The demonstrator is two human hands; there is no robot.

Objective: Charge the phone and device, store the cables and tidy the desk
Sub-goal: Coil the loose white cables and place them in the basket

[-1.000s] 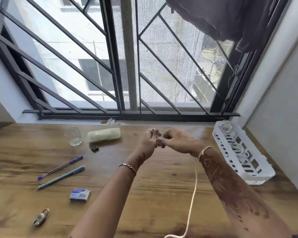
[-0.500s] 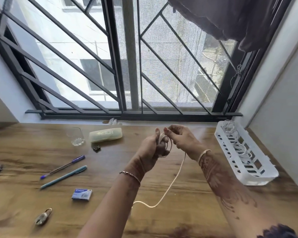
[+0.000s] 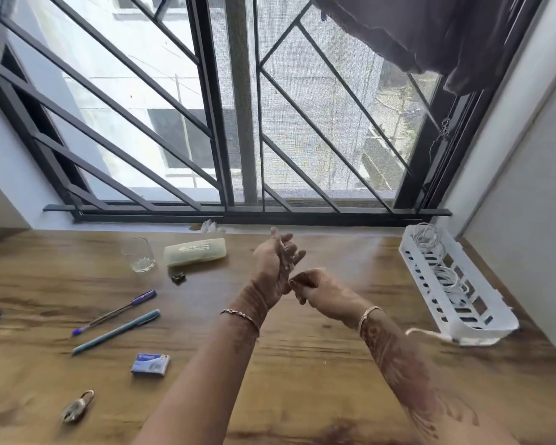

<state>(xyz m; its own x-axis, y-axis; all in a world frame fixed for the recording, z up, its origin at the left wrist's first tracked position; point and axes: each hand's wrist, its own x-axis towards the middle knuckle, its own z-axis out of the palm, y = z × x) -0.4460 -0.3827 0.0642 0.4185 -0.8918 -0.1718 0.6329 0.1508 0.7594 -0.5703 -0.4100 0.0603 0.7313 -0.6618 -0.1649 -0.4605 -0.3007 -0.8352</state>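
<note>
While the left hand [image 3: 275,258] stands upright with a wound cable [image 3: 284,263] looped round its fingers, the right hand [image 3: 318,289] pinches the cable just beside it, left of the basket [image 3: 482,319].

Daylight comes through a window [image 3: 302,123] with a black grille [image 3: 116,101]; a dark curtain [image 3: 430,33] hangs upper right, pale wall [image 3: 527,187] beside the wooden tabletop [image 3: 302,364]

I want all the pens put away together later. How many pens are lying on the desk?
2: a purple-capped pen left of the hands, and a teal pen just nearer the person, lying roughly parallel.
</note>
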